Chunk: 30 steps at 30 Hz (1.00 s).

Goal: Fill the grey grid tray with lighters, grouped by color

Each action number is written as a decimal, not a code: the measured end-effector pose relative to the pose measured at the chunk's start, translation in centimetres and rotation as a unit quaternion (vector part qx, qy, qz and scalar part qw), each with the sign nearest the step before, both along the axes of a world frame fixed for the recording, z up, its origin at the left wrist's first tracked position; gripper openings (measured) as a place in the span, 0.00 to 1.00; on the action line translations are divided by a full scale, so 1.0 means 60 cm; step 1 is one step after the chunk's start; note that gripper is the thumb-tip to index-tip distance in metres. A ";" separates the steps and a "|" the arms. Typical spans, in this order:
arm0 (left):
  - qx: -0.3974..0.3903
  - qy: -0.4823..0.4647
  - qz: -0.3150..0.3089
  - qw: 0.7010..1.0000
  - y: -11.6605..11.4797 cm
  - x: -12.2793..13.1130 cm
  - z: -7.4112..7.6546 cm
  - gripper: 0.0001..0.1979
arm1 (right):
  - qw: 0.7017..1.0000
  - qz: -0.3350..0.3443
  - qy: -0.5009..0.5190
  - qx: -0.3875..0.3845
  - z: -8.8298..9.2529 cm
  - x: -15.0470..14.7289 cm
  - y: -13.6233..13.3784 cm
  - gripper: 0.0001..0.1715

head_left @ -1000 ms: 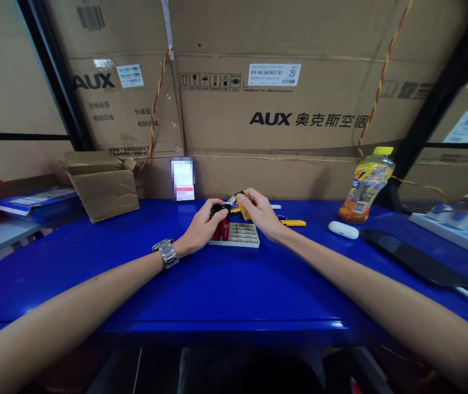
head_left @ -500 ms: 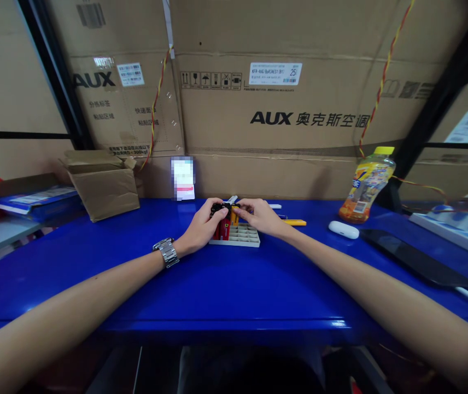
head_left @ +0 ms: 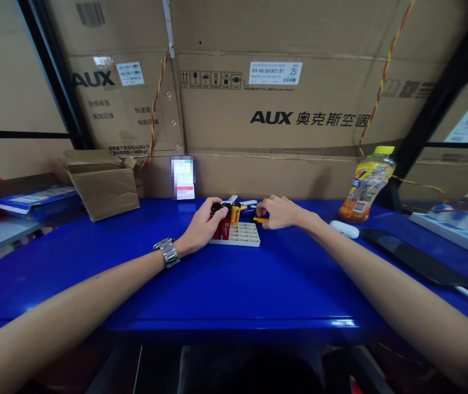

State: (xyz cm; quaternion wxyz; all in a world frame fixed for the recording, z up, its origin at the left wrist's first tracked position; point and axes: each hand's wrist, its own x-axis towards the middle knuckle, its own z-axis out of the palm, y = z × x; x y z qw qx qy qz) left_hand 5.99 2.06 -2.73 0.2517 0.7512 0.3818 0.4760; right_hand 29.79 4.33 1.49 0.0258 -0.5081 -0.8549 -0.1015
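Observation:
A pale grid tray [head_left: 242,236] lies on the blue table [head_left: 234,284], with red batteries [head_left: 222,230] and a yellow battery [head_left: 234,214] standing in its left cells. My left hand [head_left: 203,225], a metal watch on its wrist, is curled round the tray's left end and the red batteries. My right hand [head_left: 279,212] rests to the right of the tray, its fingers closed on a yellow battery [head_left: 259,220] that lies on the table. More loose batteries [head_left: 247,203] lie just behind the tray.
A small cardboard box [head_left: 103,185] stands at the back left, large AUX cartons behind. On the right are an orange drink bottle [head_left: 366,185], a white earbud case [head_left: 344,229] and a dark tablet [head_left: 416,257]. A small card [head_left: 182,178] leans at the back.
My right hand set a yellow battery upright in the tray, then moved right to the table and closed on another yellow battery. My left hand has stayed on the tray.

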 end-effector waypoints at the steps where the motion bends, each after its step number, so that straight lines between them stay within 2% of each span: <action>1: 0.001 0.002 0.003 1.000 0.000 0.000 0.000 0.15 | 1.000 -0.002 -0.009 0.001 -0.002 -0.002 0.000 0.14; 9: 0.011 0.023 0.019 0.999 -0.005 0.000 0.005 0.15 | 0.995 -0.007 -0.091 0.028 -0.010 -0.015 0.004 0.09; 11: 0.013 0.030 0.031 0.999 -0.005 0.000 0.005 0.15 | 0.998 0.008 -0.050 0.041 -0.015 -0.012 0.009 0.09; 14: 0.026 0.039 0.046 0.998 -0.005 0.001 0.006 0.15 | 0.995 0.033 0.091 0.040 -0.022 -0.008 0.017 0.10; 16: 0.032 0.045 0.054 0.997 -0.005 0.001 0.007 0.15 | 0.974 0.056 0.217 0.002 -0.024 -0.010 0.018 0.08; 20: 0.024 0.055 0.089 0.994 -0.007 0.001 0.009 0.15 | 0.893 0.110 0.431 -0.076 -0.027 -0.030 0.010 0.09; 24: 0.029 0.056 0.118 0.991 -0.005 0.000 0.009 0.14 | 0.842 0.114 0.521 -0.081 -0.027 -0.057 -0.004 0.18; 27: 0.033 0.056 0.124 0.990 -0.001 -0.001 0.007 0.14 | 0.822 0.066 0.558 -0.090 -0.026 -0.071 -0.014 0.27; 30: 0.029 0.052 0.121 0.991 0.000 -0.001 0.005 0.14 | 0.806 0.020 0.584 -0.093 -0.026 -0.080 -0.019 0.27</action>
